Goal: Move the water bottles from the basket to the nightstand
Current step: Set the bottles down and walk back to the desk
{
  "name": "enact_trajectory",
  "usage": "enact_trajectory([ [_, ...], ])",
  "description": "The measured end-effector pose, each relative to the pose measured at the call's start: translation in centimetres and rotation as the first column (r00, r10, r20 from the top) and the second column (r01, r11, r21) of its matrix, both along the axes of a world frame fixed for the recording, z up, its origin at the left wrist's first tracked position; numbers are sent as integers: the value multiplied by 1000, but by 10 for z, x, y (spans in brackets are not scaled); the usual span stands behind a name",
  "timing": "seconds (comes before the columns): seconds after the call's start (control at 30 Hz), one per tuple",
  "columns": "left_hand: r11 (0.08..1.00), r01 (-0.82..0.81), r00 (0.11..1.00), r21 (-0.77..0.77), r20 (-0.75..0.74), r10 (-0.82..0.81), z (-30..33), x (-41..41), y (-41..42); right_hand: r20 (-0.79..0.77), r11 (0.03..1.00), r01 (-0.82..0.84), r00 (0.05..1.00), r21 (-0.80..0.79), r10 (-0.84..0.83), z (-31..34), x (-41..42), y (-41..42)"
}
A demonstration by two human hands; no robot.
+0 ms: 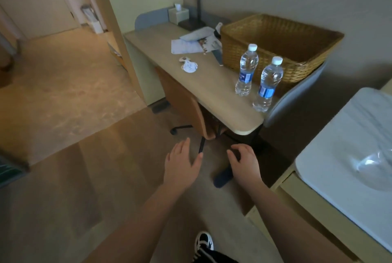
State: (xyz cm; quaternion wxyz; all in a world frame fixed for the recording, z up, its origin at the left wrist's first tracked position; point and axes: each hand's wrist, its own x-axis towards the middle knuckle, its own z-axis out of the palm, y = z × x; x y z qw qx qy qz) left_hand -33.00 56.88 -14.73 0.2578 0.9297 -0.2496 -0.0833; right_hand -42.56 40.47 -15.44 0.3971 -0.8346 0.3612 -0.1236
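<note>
Hovering over the floor, the left hand (182, 162) is spread flat and empty; the right hand (244, 162) seems loosely curled, also empty. Both water bottles (247, 69) (268, 84) stand upright on the counter (212, 84), just beside the basket (280, 46).

Count, head view. Water bottles: 2, both upright, centre-right of frame, the far bottle (246, 69) and the near bottle (267, 84). Wicker basket (275, 47): 1, upper right. Tissue box (178, 15): 1, top centre. Lamp base w/ stem (192, 23): 1, top centre. Loose papers (196, 43): a pile, approx. 3–4 sheets, exact no. unclear. Round white item (189, 65): 1, possibly 2 overlapping. Hands: 2, lower centre, left hand (181, 164) and right hand (244, 163). Shoe (204, 241): 1, bottom edge.
</note>
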Motion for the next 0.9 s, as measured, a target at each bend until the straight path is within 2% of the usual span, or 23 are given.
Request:
enact_trajectory([
  [0.17,995,94,996,-44,13,-94,20,72,-78,67,995,93,994,-27,-91,20,49,-65],
  [0.5,924,345,938,-163,23,-346,39,141,-205,108,927,375,921,12,-374,24,79,-139],
  [0.73,801,463,886,-378,201,-417,48,189,-274,193,797,602,790,-56,-583,26,111,-166],
  [0.9,717,479,867,-506,143,-477,51,228,-317,285,661,747,650,-68,-704,38,154,-176],
])
